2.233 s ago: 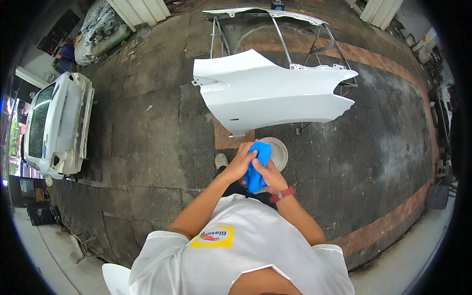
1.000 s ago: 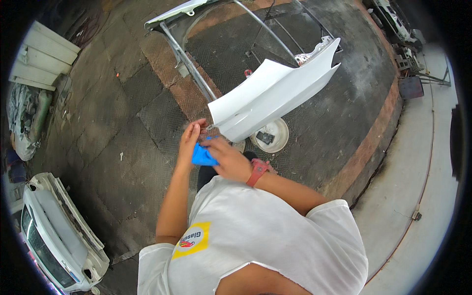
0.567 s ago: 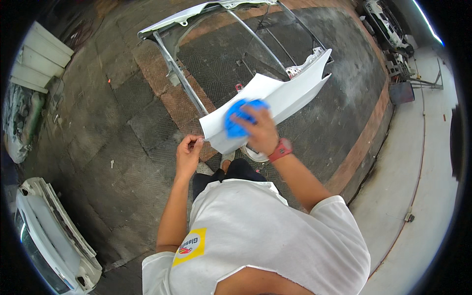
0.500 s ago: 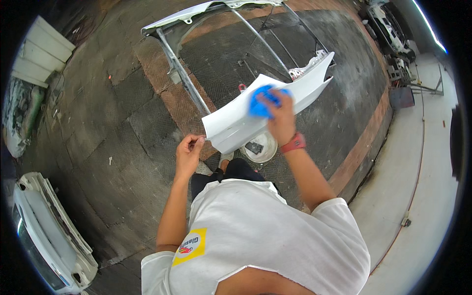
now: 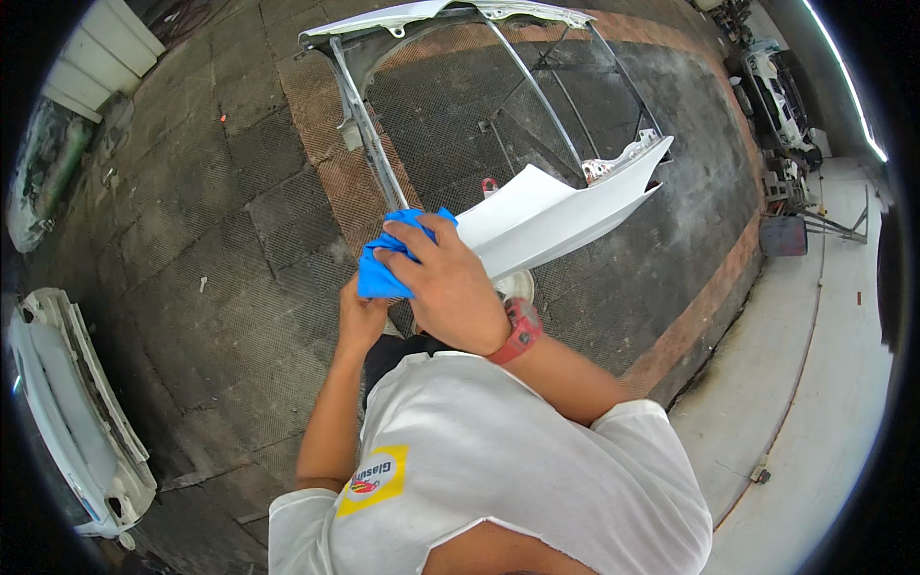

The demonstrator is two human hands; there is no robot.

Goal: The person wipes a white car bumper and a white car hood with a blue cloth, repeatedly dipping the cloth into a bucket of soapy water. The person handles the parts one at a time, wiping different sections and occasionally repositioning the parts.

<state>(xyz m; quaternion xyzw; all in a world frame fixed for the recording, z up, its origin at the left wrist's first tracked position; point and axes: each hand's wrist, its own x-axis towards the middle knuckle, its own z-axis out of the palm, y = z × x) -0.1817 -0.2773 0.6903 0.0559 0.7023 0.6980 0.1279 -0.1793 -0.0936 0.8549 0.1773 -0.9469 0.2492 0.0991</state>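
A glossy white car body panel (image 5: 565,216), probably a fender, is fixed to a metal frame in front of me. My right hand (image 5: 448,286), with a red watch (image 5: 522,329) on its wrist, holds a crumpled blue cloth (image 5: 379,278) at the panel's near left end. Its fingers are spread over the cloth's top. My left hand (image 5: 362,321) is just below the cloth, its fingers mostly hidden behind it. Whether it touches the cloth or the panel's edge cannot be made out.
The metal stand (image 5: 532,81) carries another white panel (image 5: 422,13) at its far side. Below the near panel is a pale bucket (image 5: 518,286), partly hidden. A light-coloured car part (image 5: 86,422) lies at lower left. Along the right runs a white wall (image 5: 767,383).
My right hand has moved the blue cloth left and nearer, from mid-panel to the panel's left end. The cloth now covers the left hand's fingers. The view has shifted slightly.
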